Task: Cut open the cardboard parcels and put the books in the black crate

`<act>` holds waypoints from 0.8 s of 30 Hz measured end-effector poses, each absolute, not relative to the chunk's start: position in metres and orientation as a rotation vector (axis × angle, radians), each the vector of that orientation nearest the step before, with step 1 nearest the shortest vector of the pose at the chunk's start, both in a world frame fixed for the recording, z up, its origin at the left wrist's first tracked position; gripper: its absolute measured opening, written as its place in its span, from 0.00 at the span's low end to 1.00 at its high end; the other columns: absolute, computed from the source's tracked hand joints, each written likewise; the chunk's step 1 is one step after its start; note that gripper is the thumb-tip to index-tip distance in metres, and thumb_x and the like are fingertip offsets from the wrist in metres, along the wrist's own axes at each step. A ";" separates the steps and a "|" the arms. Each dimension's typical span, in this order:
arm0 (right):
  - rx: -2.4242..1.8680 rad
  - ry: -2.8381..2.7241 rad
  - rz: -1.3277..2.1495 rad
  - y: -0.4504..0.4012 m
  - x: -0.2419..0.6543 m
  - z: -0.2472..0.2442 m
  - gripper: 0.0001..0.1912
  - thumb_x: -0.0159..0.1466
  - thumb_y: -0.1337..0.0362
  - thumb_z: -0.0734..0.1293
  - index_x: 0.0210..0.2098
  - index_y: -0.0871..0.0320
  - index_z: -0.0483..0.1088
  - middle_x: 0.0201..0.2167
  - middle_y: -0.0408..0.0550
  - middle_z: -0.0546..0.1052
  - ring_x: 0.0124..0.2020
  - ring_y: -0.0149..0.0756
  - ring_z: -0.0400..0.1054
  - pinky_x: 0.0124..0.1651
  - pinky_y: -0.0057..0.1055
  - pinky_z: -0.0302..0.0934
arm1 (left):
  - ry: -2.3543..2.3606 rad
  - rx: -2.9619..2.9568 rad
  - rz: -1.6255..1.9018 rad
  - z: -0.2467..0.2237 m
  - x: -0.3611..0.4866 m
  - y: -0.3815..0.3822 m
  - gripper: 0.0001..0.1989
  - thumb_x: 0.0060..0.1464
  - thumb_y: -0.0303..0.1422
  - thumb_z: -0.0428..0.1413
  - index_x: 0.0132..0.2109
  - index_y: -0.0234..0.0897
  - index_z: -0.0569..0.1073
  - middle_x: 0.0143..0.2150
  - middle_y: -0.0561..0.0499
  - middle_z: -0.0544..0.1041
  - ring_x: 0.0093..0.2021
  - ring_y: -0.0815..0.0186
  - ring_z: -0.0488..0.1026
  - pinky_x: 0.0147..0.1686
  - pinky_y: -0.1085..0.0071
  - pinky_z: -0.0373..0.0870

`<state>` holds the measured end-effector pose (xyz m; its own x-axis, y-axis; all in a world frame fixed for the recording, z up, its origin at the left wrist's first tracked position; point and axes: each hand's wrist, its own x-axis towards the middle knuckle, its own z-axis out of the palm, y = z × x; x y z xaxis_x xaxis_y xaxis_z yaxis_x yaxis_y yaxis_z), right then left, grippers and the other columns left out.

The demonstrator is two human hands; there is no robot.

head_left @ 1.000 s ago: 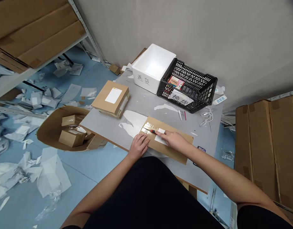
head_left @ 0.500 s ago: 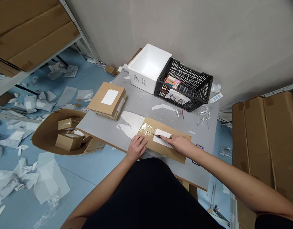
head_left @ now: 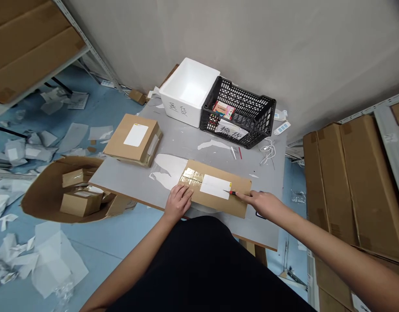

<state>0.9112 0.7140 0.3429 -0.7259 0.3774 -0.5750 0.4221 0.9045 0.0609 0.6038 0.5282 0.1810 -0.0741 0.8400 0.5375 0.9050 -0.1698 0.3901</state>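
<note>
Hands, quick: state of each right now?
Left hand: open, flat on the cardboard box.
Right hand: closed, holding a red-handled craft knife.

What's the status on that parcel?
Left hand flat on cardboard parcel. Right hand holding red-handled cutter, tip over white label. Packing tape on parcel's left end.

Handwritten 退货 ("returns") appeared on the front of the foam box [head_left: 183, 95], and 换货 ("exchange") on the paper sign [head_left: 228, 128] in the crate [head_left: 241, 97]. The white label [head_left: 215, 186] on the near carton [head_left: 202, 198] and the label [head_left: 136, 134] on the far carton [head_left: 121, 147] bore no legible text.
</note>
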 end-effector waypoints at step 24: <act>0.949 2.547 -0.115 0.672 1.041 0.335 0.44 0.60 0.80 0.56 0.69 0.38 0.45 0.34 0.45 0.73 0.25 0.33 0.68 0.25 0.26 0.49 | -1.916 -2.171 -0.944 0.198 0.598 0.532 0.18 0.54 0.25 0.57 0.52 0.41 0.73 0.50 0.42 0.74 0.54 0.52 0.69 0.53 0.50 0.69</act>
<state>1.0406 0.6721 0.3353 -0.6796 0.6076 -0.4110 0.6420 0.7637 0.0673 0.5981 0.5325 0.1978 0.0187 0.8651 0.5013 0.9246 -0.2058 0.3206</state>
